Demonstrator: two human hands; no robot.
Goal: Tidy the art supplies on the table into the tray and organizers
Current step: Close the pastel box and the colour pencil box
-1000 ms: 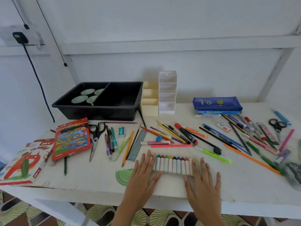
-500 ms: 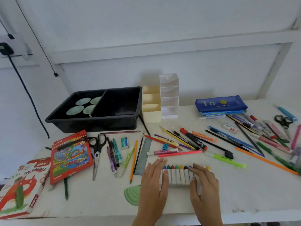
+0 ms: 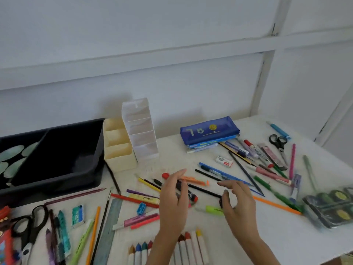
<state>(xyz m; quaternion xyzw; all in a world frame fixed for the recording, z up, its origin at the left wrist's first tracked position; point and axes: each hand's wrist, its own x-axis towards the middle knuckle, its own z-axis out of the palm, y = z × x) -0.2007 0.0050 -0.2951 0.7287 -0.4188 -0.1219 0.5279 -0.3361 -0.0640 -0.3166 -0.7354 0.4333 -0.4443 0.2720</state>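
My left hand point(image 3: 173, 205) hovers with straight fingers over a red-capped marker point(image 3: 165, 175) and a black pen in the middle of the table. To its right, my right hand point(image 3: 237, 202) has loosely curved fingers above a long black pencil point(image 3: 205, 191) and holds nothing. A row of crayons point(image 3: 191, 245) lies at the table's near edge, under my wrists. The black tray point(image 3: 99, 150) sits at the back left. Beside it stand a cream organizer point(image 3: 118, 152) and a white organizer point(image 3: 142, 136). Loose pens, pencils and markers are scattered around both hands.
A blue pencil case point(image 3: 208, 131) lies at the back, black scissors point(image 3: 278, 142) and a white eraser point(image 3: 223, 161) to the right. A watercolour palette point(image 3: 332, 205) sits at the right edge. Another pair of scissors point(image 3: 32, 226) and a grey ruler point(image 3: 111, 224) lie left.
Both hands have left the row of crayons and moved forward over the pile of pens. The view has shifted right and closer to the table.
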